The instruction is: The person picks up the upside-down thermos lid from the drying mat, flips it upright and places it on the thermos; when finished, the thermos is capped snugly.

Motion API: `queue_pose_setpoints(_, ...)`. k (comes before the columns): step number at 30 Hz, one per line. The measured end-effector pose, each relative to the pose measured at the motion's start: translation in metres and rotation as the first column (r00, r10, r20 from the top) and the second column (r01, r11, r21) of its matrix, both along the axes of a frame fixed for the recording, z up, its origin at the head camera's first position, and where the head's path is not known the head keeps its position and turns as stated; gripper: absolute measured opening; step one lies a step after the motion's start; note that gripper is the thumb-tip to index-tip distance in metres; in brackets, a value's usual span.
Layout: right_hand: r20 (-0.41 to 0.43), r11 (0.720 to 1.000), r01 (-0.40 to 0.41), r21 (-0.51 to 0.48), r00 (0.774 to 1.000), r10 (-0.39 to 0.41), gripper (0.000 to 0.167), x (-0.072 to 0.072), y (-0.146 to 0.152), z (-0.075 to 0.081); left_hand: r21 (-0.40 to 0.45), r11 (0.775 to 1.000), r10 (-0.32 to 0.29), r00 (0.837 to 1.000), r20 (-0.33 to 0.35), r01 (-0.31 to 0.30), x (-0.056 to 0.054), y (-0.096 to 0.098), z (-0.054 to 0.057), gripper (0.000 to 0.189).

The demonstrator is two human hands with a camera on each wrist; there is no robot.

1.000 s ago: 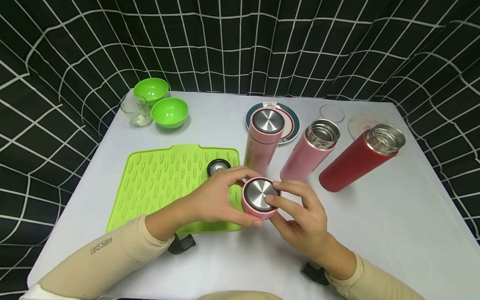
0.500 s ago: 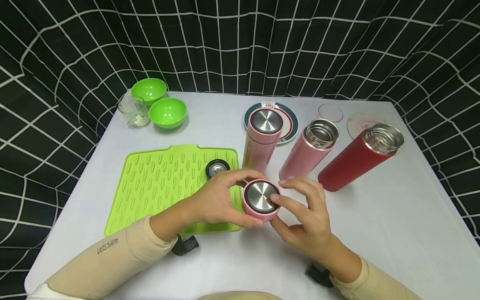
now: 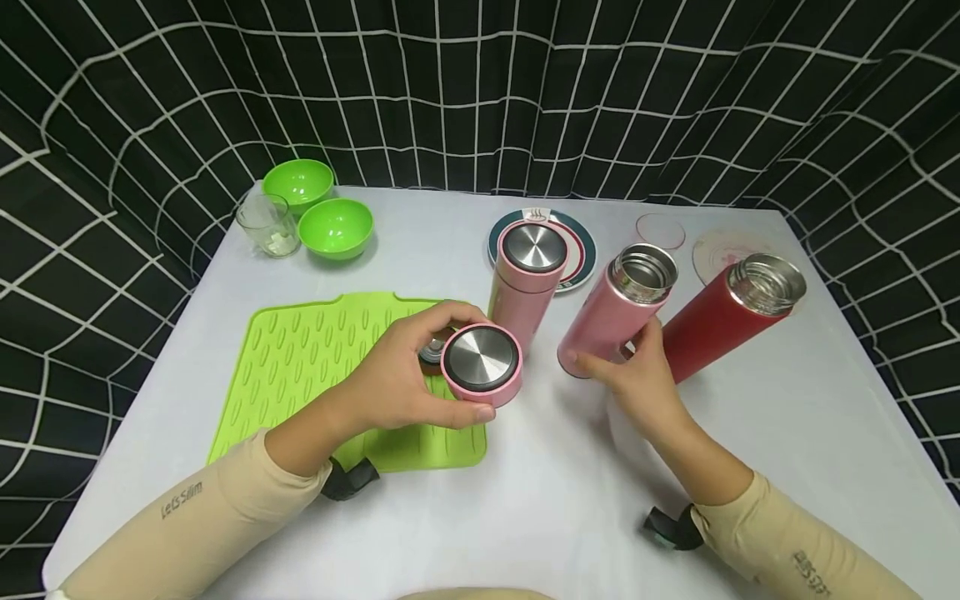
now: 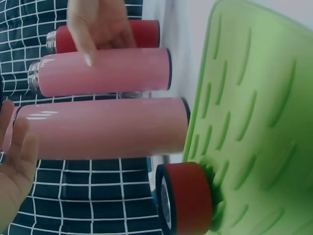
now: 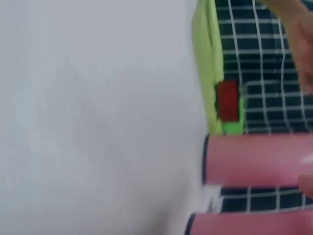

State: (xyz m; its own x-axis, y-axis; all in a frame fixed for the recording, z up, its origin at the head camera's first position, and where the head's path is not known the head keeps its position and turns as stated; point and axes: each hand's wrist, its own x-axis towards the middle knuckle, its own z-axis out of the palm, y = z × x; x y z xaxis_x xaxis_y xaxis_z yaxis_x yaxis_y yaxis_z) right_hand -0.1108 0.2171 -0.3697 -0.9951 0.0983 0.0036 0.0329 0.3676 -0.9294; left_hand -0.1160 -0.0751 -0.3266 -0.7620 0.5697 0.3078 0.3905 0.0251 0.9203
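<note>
In the head view my left hand (image 3: pixel 401 375) grips a pink flask lid (image 3: pixel 482 358) with a brushed steel top, thumb in front and fingers behind. My right hand (image 3: pixel 648 379) is around the lower part of an open pink flask (image 3: pixel 611 312), its thumb on the near side; the other fingers are mostly hidden behind it. A lidded pink flask (image 3: pixel 525 287) stands to the left of that one. An open red flask (image 3: pixel 720 321) stands just right of the hand. Behind my left hand, a red lid with a black rim (image 4: pixel 193 198) sits on the green mat (image 4: pixel 254 112).
Two green bowls (image 3: pixel 337 229) and a glass (image 3: pixel 268 227) with white bits stand at the back left. A rimmed plate (image 3: pixel 581 242) lies behind the flasks. Farther right are a clear round item (image 3: pixel 660 232) and a pale patterned disc (image 3: pixel 708 250). A gridded black curtain (image 3: pixel 480 100) hangs behind.
My right hand has left the pink lid and moved right to the open pink flask. My left hand has shifted slightly left and away from me with the lid.
</note>
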Motion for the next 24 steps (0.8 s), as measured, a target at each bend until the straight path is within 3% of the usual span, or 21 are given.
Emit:
queue_pose_setpoints(2, 0.051, 1.0, -0.012, 0.028, 0.999, 0.01, 0.086, -0.007, 0.004, -0.001, -0.005, 1.0, 0.02, 1.0, 0.012, -0.02, 0.0, -0.001, 0.001, 0.063)
queue_pose_setpoints(5, 0.052, 0.997, -0.027, 0.079, 0.998, 0.023, 0.073, -0.01, 0.008, -0.002, -0.004, 1.0, 0.026, 1.0, 0.009, -0.026, 0.001, -0.002, 0.003, 0.064)
queue_pose_setpoints(9, -0.008, 0.983, -0.152, 0.103, 0.988, 0.154, 0.06, -0.002, 0.007, -0.002, 0.034, 0.999, 0.033, 0.999, -0.024, -0.032, 0.001, -0.001, 0.007, 0.068)
queue_pose_setpoints(13, -0.078, 0.947, -0.302, 0.115, 0.947, 0.311, 0.059, 0.015, 0.004, -0.003, 0.067, 0.997, 0.042, 0.992, -0.118, -0.034, -0.002, 0.011, 0.015, 0.072)
queue_pose_setpoints(16, -0.098, 0.915, -0.395, 0.082, 0.91, 0.402, 0.065, 0.026, -0.003, -0.004, 0.075, 0.996, 0.054, 0.975, -0.217, -0.039, -0.004, 0.024, 0.023, 0.073)
queue_pose_setpoints(20, -0.109, 0.876, -0.483, 0.003, 0.871, 0.48, 0.069, 0.034, -0.011, -0.004, 0.119, 0.993, 0.042, 0.956, -0.289, -0.008, -0.003, 0.044, 0.032, 0.074)
queue_pose_setpoints(24, -0.13, 0.859, -0.51, -0.047, 0.856, 0.501, 0.059, 0.036, -0.015, -0.004, 0.137, 0.99, 0.012, 0.946, -0.325, 0.034, -0.001, 0.064, 0.041, 0.072)
